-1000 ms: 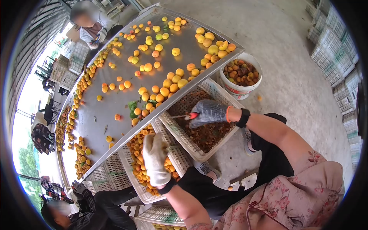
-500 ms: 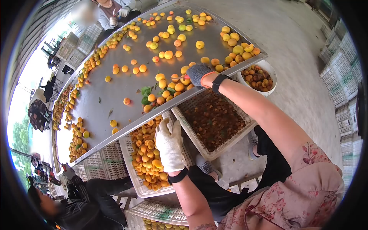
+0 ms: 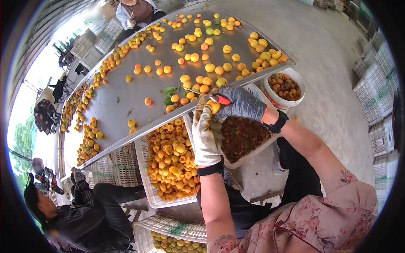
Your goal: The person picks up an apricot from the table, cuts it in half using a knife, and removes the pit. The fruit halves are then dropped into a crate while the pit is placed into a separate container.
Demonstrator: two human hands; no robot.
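Observation:
My left hand (image 3: pixel 207 137), in a cream glove, is closed around an apricot (image 3: pixel 214 106) just off the table's near edge. Close against it on the right, my right hand (image 3: pixel 244 103) in a grey glove grips a small knife (image 3: pixel 222 100) with a red handle. Its thin metal blade points left, over the fruit. Whether the blade has cut into the apricot I cannot tell. Whole apricots (image 3: pixel 205 89) and a few green leaves (image 3: pixel 169 92) lie on the metal table (image 3: pixel 139 99) just beyond my hands.
Below the edge stand a white crate of apricot halves (image 3: pixel 173 154), a crate of dark brown scraps (image 3: pixel 244 137) and a white bucket (image 3: pixel 274 98). Another crate (image 3: pixel 168 225) holds whole fruit. One person (image 3: pixel 90 217) sits at left, another (image 3: pixel 137 14) beyond the table.
My left hand has risen rightward from the crate of halves. My right hand has drawn back from the table's fruit to meet it, and an apricot is now held between them.

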